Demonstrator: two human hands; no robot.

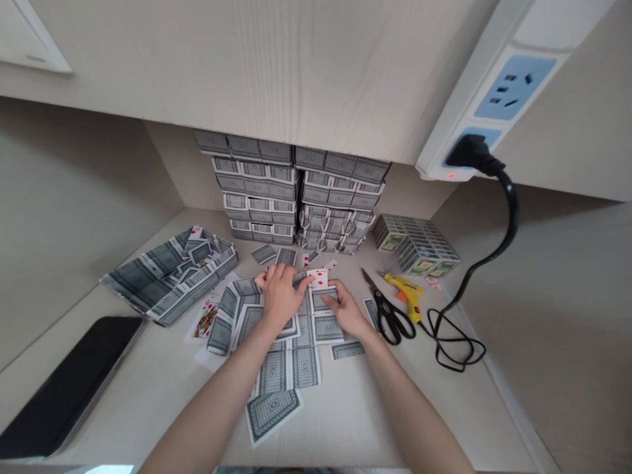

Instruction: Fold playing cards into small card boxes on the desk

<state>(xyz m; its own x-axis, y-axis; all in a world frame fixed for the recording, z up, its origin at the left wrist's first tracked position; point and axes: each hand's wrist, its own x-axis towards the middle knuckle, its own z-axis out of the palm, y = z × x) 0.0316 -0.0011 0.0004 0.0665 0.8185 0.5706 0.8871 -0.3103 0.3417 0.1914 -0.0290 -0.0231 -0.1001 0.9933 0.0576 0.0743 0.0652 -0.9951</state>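
Both hands rest on a sheet of joined playing cards point(296, 359) lying face down on the pale desk point(355, 415). My left hand point(279, 293) lies knuckles up with its fingers curled, pinching a red diamond card point(318, 278) at the sheet's far edge. My right hand point(345, 309) presses flat on the cards just right of it, its fingertips near the same diamond card. Loose cards lie scattered around the sheet.
A card-built tray point(168, 276) sits left, a wall of card blocks point(291, 194) at the back, a smaller card block point(417, 245) right. Black scissors point(388, 313), a yellow glue gun point(407, 293) with black cord point(459, 329) lie right. A dark tablet point(69, 382) lies at left.
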